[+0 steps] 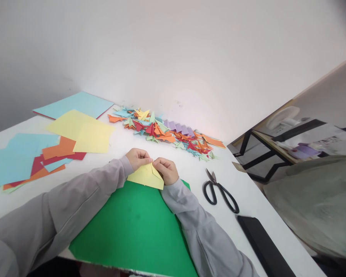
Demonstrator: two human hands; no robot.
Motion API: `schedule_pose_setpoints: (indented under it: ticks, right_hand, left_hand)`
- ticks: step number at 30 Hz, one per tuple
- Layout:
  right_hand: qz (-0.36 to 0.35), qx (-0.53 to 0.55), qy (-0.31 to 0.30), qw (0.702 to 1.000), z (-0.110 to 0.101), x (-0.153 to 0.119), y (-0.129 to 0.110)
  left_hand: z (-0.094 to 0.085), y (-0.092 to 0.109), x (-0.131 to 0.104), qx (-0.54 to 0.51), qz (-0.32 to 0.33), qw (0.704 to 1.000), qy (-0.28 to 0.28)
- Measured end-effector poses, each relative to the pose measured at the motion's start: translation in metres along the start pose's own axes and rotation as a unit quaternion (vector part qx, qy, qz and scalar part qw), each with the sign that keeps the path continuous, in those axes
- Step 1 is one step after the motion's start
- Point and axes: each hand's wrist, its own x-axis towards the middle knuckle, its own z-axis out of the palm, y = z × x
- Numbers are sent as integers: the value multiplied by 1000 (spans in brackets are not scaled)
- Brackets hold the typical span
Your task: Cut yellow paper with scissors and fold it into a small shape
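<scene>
A small piece of yellow paper (144, 177), partly folded, is between my two hands above the far edge of a green mat (129, 227). My left hand (137, 158) pinches the paper's top edge from the left, fingers closed. From the other side my right hand (166, 170) grips a folded flap near the same top point. The fingertips of both hands almost meet there. Some of the paper's upper edge is hidden behind the fingers.
Folded paper pieces (155, 129) in several colours lie heaped along the wall. Coloured sheets (25, 154) and a yellow sheet (85, 130) spread at left. Black-handled scissors (219, 190) and a flat black object (263, 244) lie at right, near a shelf (273, 146).
</scene>
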Motion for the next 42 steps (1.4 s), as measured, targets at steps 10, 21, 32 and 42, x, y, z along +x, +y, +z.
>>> schedule_pose_setpoints:
  ticks: [10,21,32,42]
  right_hand:
    - [9,-43,-39,998,-2,2,13]
    - [-75,-140,-34,987,1,0,9]
    - [-45,-89,0,995,4,-2,1]
    - [-15,-35,-14,999,4,-4,2]
  left_hand:
    - [-1,0,5,-16,-1,997,78]
    - [-4,1,5,43,-24,998,32]
    - [-3,-5,8,17,-4,997,69]
    - [-3,-4,7,5,3,996,83]
